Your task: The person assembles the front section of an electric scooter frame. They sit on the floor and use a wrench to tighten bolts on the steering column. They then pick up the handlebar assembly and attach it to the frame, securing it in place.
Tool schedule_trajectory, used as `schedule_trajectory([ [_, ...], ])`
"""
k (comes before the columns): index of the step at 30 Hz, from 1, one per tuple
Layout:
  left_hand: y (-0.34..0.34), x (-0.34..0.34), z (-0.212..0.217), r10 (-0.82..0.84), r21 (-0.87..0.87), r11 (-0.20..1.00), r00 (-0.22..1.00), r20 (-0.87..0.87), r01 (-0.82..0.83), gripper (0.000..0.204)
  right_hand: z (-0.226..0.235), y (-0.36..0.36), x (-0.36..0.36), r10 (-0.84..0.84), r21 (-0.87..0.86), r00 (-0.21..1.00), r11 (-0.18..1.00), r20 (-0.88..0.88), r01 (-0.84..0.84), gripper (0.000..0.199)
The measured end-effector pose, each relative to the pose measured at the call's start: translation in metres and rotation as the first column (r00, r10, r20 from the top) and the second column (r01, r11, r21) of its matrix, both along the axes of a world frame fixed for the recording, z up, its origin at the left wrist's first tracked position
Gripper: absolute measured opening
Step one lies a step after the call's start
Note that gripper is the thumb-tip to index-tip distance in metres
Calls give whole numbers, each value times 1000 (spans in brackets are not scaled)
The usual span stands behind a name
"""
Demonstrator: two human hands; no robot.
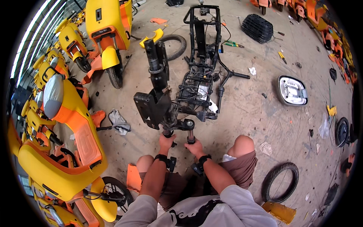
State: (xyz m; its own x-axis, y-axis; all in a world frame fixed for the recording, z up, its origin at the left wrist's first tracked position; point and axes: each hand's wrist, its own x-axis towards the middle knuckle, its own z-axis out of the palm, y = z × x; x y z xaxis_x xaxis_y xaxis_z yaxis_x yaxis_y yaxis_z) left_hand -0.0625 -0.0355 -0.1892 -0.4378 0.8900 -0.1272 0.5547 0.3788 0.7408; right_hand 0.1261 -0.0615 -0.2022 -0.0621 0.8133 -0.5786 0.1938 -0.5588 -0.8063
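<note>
A stripped black scooter frame [200,53] lies on the concrete floor, its front fork end toward me. My left hand [166,143] grips the left fork leg [167,132] from below. My right hand [194,147] holds the right fork leg [190,133] close beside it. Above the fork rises the black steering column with a bracket [153,104]. A handlebar stub with a black grip [236,75] sticks out to the right. I squat with both knees bare, and both wrists wear black straps.
Yellow and orange scooters [72,125] crowd the left side. A loose tyre [281,181] lies at the lower right, another [174,45] beside the frame. A headlight unit [292,90], a grey rag [119,122], screwdrivers [234,44] and a ribbed black panel [257,27] lie about.
</note>
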Motion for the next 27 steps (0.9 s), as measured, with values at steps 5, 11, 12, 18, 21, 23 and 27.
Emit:
schedule_trajectory([
  [5, 4, -10, 2, -58, -25, 998, 991, 122, 61, 40, 10, 0, 0, -55, 90, 998, 994, -3, 55, 52],
  [11, 8, -18, -4, -149, -68, 986, 988, 27, 151, 39, -5, -2, -3, -99, 87, 989, 990, -106, 108, 46],
  [12, 6, -20, -6, -155, -57, 986, 987, 32, 157, 41, -4, -2, -3, -93, 85, 990, 991, -108, 102, 45],
  [18, -3, -26, -26, -192, -46, 980, 981, 37, 194, 46, 13, -3, 1, -46, 180, 999, 983, 7, 44, 62],
  [21, -4, -20, -29, -118, -100, 987, 987, 112, 130, 50, 8, -9, -1, -112, 248, 989, 960, -94, 133, 78],
  [23, -9, -25, -35, -82, -124, 987, 988, 130, 98, 61, 4, -6, -4, -33, 230, 994, 972, -105, 56, 78],
  [27, -1, 27, 39, 357, -125, 934, 874, 328, -335, 85, -3, -2, 3, -95, 260, 995, 961, 9, 89, 61],
])
